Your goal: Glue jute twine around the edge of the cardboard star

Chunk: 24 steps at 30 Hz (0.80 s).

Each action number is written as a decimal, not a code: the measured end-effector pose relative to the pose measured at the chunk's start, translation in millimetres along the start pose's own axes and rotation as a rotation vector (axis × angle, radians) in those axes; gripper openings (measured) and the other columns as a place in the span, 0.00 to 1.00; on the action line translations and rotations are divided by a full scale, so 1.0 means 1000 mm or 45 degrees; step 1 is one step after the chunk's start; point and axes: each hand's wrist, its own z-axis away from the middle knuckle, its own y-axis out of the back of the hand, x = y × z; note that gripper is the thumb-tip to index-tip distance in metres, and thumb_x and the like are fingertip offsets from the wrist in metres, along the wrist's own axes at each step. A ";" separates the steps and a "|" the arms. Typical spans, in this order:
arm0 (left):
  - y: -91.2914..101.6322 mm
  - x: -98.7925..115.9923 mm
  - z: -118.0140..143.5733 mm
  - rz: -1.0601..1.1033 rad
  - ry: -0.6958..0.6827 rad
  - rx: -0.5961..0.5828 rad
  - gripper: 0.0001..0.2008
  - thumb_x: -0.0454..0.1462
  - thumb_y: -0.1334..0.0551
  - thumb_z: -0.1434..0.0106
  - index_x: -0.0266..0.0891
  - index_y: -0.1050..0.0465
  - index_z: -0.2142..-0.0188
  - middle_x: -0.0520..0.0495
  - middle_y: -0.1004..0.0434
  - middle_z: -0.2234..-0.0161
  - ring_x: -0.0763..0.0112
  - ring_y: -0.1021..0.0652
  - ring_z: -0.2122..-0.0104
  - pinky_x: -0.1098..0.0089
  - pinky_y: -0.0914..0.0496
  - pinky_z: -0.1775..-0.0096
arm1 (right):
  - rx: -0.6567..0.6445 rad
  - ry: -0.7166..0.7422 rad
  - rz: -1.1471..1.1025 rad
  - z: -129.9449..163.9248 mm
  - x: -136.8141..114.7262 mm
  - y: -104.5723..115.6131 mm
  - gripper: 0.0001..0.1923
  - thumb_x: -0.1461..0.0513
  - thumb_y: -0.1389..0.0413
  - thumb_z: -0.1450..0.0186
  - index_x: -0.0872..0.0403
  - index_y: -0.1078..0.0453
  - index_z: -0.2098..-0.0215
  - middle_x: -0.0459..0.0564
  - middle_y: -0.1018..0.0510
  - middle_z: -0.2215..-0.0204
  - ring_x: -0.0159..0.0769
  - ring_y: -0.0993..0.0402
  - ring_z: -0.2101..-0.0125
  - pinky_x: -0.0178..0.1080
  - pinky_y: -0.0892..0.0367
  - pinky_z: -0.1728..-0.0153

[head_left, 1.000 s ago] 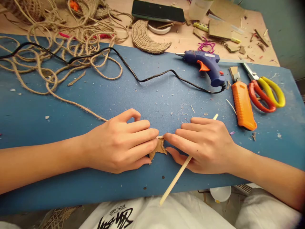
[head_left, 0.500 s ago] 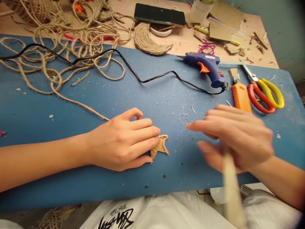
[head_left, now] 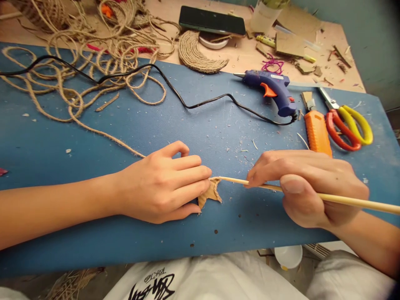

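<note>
My left hand [head_left: 162,183] rests on the blue mat, its fingertips holding down a small cardboard star [head_left: 212,192] edged with twine. Part of the star is hidden under those fingers. A jute rope [head_left: 109,135] runs from the tangle at the back left to beneath this hand. My right hand [head_left: 315,187] is closed round a thin wooden stick [head_left: 353,201], index finger laid along it. The stick's narrow tip meets the star's twine-covered upper edge, beside the left fingertips.
Behind my hands lie a blue glue gun [head_left: 271,87] with its black cord [head_left: 206,101], an orange cutter [head_left: 317,131] and scissors [head_left: 346,125]. Farther back are a twine crescent [head_left: 200,54], a phone [head_left: 212,21] and cardboard scraps [head_left: 290,44].
My right hand has turned, swinging the stick from hanging downward to nearly level, with its tip now at the star. My left hand and the star have stayed in place.
</note>
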 end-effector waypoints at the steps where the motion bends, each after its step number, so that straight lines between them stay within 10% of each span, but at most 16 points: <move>1: 0.000 0.000 0.000 0.000 0.000 -0.002 0.11 0.40 0.38 0.23 0.34 0.22 0.54 0.41 0.14 0.54 0.61 0.20 0.60 0.56 0.32 0.52 | 0.056 -0.005 -0.045 -0.002 0.000 -0.001 0.15 0.63 0.54 0.18 0.55 0.28 0.59 0.50 0.21 0.71 0.35 0.19 0.68 0.37 0.26 0.67; 24: 0.001 0.000 0.001 0.005 0.005 -0.007 0.11 0.41 0.38 0.23 0.36 0.22 0.58 0.42 0.14 0.54 0.62 0.20 0.60 0.56 0.31 0.51 | -0.210 0.066 -0.093 -0.007 -0.004 0.010 0.16 0.62 0.57 0.17 0.57 0.29 0.57 0.55 0.19 0.67 0.39 0.17 0.65 0.42 0.25 0.63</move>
